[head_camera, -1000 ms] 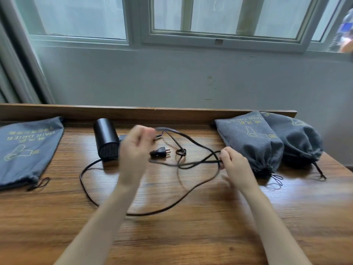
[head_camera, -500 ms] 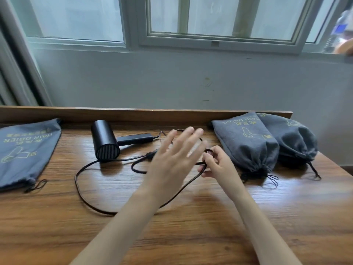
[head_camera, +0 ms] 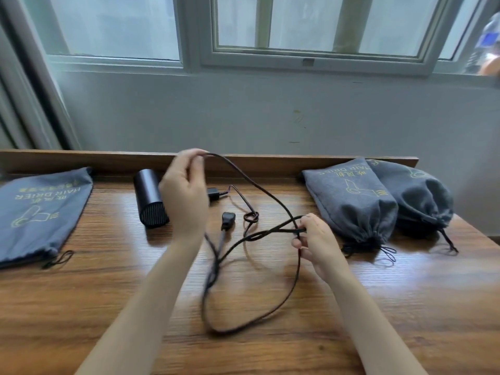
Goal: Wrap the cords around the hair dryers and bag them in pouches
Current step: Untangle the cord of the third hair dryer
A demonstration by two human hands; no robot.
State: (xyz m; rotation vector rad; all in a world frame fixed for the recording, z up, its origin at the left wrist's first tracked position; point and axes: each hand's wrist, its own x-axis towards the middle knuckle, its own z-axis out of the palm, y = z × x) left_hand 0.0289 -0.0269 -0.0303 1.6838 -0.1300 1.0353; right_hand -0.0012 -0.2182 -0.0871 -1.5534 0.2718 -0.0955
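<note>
At the far left of the wooden bench (head_camera: 405,307) a flat grey pouch (head_camera: 40,209) printed with yellow "HAIR DRIER" lettering is laid, its drawstring (head_camera: 58,259) trailing off its near end onto the wood. To its right, near the raised back edge of the bench, a black hair dryer (head_camera: 150,201) is laid on its side, its grilled end turned toward the near side and its handle largely hidden behind the left hand (head_camera: 185,193). That hand is raised above the bench, and the black cord (head_camera: 227,331) is pinched between its thumb and fingertips at the top. From this pinch the cord is carried down and to the right; other strands are seen hanging below the hand and are gathered into a long loop that lies on the near part of the bench. The plug (head_camera: 228,220) is seen just right of the left wrist, with a small coil of cord beside it. Further right, crossing strands of the cord are pinched in the fingers of the right hand (head_camera: 316,244), which is held low over the bench. Just beyond that hand a filled grey pouch (head_camera: 351,201) with its neck drawn closed is set against the back edge, and a second filled pouch (head_camera: 416,196) is leaned against its right side. A grey wall and a window are seen behind the bench.
</note>
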